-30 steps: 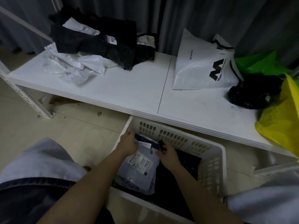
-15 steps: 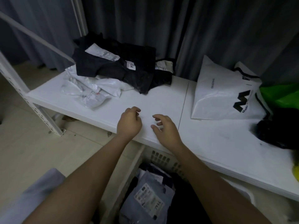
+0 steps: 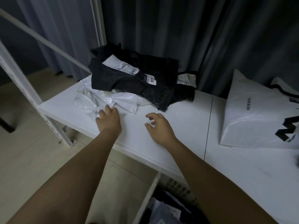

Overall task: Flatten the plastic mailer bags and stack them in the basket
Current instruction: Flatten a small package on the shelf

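My left hand (image 3: 108,119) reaches forward over the white table (image 3: 178,126), its fingers curled onto the near edge of a crumpled white mailer bag (image 3: 103,101); the fingertips are hidden against the plastic, so I cannot tell whether they pinch it or merely touch it. My right hand (image 3: 159,126) hovers just above the tabletop beside the left, apart from it, fingers spread and loosely bent, holding nothing. Directly beyond the left hand the white mailer lies partly beneath a heap of black mailer bags (image 3: 137,78), which bear white shipping labels and rest against the dark curtain (image 3: 161,29). Well to the right of the right hand a large white bag (image 3: 252,117) printed with black lettering lies flat on the table. Below my right forearm, under the table's front edge, the white basket (image 3: 145,201) stands on the floor; a grey mailer bag (image 3: 163,212) lies inside it on darker bags. Left of the left hand stands the table's white metal frame (image 3: 24,81).
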A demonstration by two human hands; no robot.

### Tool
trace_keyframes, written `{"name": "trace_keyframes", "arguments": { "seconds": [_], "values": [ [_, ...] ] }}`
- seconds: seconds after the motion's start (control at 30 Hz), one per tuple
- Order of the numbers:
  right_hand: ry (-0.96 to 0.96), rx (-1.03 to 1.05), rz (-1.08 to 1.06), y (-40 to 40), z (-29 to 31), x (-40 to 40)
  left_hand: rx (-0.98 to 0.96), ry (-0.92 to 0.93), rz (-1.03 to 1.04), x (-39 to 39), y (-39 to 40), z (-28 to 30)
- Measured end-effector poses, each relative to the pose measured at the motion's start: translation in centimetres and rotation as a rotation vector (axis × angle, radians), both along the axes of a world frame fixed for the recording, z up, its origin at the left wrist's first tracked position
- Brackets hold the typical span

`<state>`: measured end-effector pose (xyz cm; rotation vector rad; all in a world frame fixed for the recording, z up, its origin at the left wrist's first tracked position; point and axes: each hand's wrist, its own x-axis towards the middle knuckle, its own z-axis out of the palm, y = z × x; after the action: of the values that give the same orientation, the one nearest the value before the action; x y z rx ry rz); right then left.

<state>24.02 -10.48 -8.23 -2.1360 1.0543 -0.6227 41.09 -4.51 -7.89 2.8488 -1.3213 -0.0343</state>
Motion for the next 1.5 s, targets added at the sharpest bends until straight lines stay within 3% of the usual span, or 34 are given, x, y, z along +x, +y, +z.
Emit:
{"name": "trace_keyframes", "arguments": {
  "seconds": [0.1, 0.23, 0.33, 0.43, 0.53, 0.63, 0.7, 0.8, 0.93, 1.1, 1.23, 1.3, 1.43, 1.5],
  "values": [
    [0.047, 0.012, -0.004, 0.4, -0.4, -0.4, -0.001, -0.114, -0.083, 0.2, 0.5, -0.1],
    [0.049, 0.057, -0.029, 1.6, 0.1, -2.2, -0.134, -0.106, -0.211, -1.5, 1.6, 1.2],
    [-0.013, 0.151, -0.079, 2.4, 1.2, -4.1, -0.430, 0.092, -0.363, -4.5, 2.8, 2.8],
    [-0.045, 0.176, -0.102, 3.2, 3.0, -7.5, -0.660, 0.416, -0.515, -8.4, 4.2, 4.8],
    [-0.030, 0.042, -0.130, 3.8, 4.6, -11.9, -0.696, 0.701, -0.640, -12.0, 5.0, 6.0],
    [-0.048, -0.124, -0.200, 4.8, 5.6, -16.3, -0.703, 0.775, -0.703, -14.7, 4.9, 5.8],
    [0.011, -0.203, -0.241, 5.5, 5.7, -19.1, -0.716, 0.732, -0.744, -16.5, 4.4, 5.4],
    [0.167, -0.329, -0.314, 6.0, 5.4, -22.4, -0.685, 0.478, -0.874, -18.9, 3.3, 4.3],
    [0.334, -0.428, -0.325, 5.7, 4.0, -24.5, -0.454, 0.223, -1.048, -21.3, 2.4, 2.9],
    [0.368, -0.434, -0.361, 5.5, 0.7, -26.1, -0.277, -0.060, -1.025, -23.4, 1.6, 0.1],
    [0.367, -0.466, -0.346, 5.5, -1.9, -27.9, -0.228, -0.144, -0.998, -22.3, 1.2, -1.7],
    [0.383, -0.445, -0.310, 5.8, -3.3, -28.8, -0.108, -0.153, -0.953, -22.1, 1.7, -1.8],
    [0.294, -0.394, -0.233, 6.0, -4.4, -29.3, 0.092, -0.037, -0.924, -22.1, 2.3, -2.1],
    [0.252, -0.392, -0.190, 6.2, -3.8, -29.2, 0.072, 0.020, -0.889, -22.5, 2.3, -1.8]
  ]
}}
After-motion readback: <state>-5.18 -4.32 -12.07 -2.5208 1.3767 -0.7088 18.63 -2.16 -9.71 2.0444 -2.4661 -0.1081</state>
